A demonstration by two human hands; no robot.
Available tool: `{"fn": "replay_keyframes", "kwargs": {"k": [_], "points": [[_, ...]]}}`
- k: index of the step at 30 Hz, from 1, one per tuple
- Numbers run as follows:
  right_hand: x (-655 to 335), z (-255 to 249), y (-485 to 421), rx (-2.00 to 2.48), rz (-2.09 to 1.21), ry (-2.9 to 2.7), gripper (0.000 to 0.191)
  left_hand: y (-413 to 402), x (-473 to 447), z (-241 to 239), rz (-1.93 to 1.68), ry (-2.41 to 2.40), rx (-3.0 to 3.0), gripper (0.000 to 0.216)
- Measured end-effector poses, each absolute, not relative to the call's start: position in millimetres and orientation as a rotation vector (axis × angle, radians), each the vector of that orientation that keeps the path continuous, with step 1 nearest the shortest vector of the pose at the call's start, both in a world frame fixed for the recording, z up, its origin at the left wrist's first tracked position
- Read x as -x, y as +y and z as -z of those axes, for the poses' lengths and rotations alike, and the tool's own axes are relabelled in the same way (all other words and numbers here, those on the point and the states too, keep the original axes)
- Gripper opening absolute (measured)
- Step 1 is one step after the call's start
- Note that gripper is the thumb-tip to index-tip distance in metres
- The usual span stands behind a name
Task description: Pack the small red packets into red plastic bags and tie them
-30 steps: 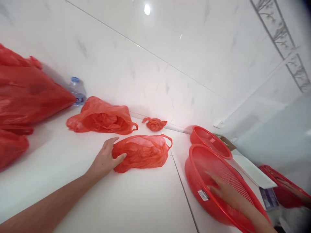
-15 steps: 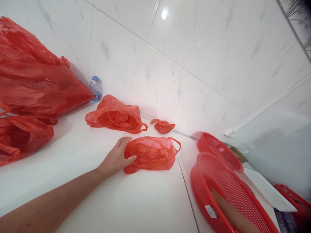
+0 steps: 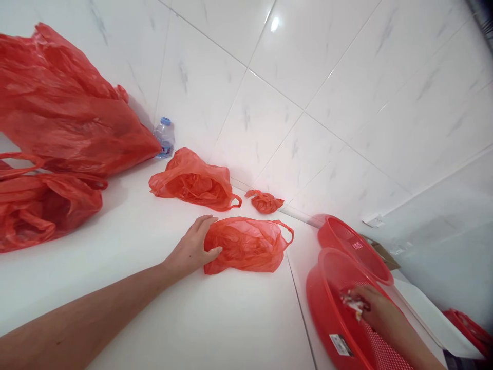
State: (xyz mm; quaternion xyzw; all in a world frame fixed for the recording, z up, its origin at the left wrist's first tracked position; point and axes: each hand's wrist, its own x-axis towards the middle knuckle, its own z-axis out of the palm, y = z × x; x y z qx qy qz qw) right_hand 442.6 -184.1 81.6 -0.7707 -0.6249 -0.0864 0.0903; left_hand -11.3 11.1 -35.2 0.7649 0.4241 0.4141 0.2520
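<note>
A red plastic bag (image 3: 246,246) lies on the white table, its handle loop pointing right. My left hand (image 3: 192,246) holds the bag's left end, thumb on the near side and fingers on the far side. Over the large red colander (image 3: 319,298), my right hand (image 3: 375,308) is closed on a cluster of small white-and-red pieces, blurred, whose kind I cannot make out. Behind the held bag sit another red bag (image 3: 192,185) with its mouth spread and a small knotted red bag (image 3: 265,202).
Big red bags (image 3: 84,123) and a slumped one (image 3: 50,210) stand at left, beside a small water bottle (image 3: 165,137). A second red colander (image 3: 354,246) and a white tray (image 3: 423,313) are at right. The tiled wall (image 3: 292,77) bounds the table's back.
My right hand has come up from inside the large colander, now showing small pieces in its fingers. My left hand keeps its place at the bag. The whole view has shifted slightly.
</note>
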Motion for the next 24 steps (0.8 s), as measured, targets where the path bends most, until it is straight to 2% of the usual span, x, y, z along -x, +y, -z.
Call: {"fn": "replay_keyframes", "kwargs": {"k": [5,7,14,19,22,24], "points": [[-410.0,-138.2,-156.4,2.153,0.557,-1.775,0.027,11.4,11.0,35.9,-1.114,1.135,-2.081,0.061],[-370.2,-145.1,-138.5,2.068,0.526,-1.819,0.028,11.3,11.0,35.6,-1.106,1.129,-2.077,0.062],[-244.8,-93.9,-52.2,1.641,0.049,-2.342,0.036,11.4,11.9,33.5,-1.099,1.108,-2.086,0.063],[-213.4,-53.7,-11.2,1.585,0.007,-2.534,0.051,10.1,11.6,31.6,-1.085,1.093,-2.094,0.063],[-215.5,-53.7,-6.7,1.607,0.034,-2.574,0.062,9.6,11.1,31.1,-1.098,1.080,-2.086,0.065],[-225.4,-64.2,-12.9,1.630,0.088,-2.550,0.059,9.5,10.9,30.6,-1.107,1.069,-2.074,0.066]]}}
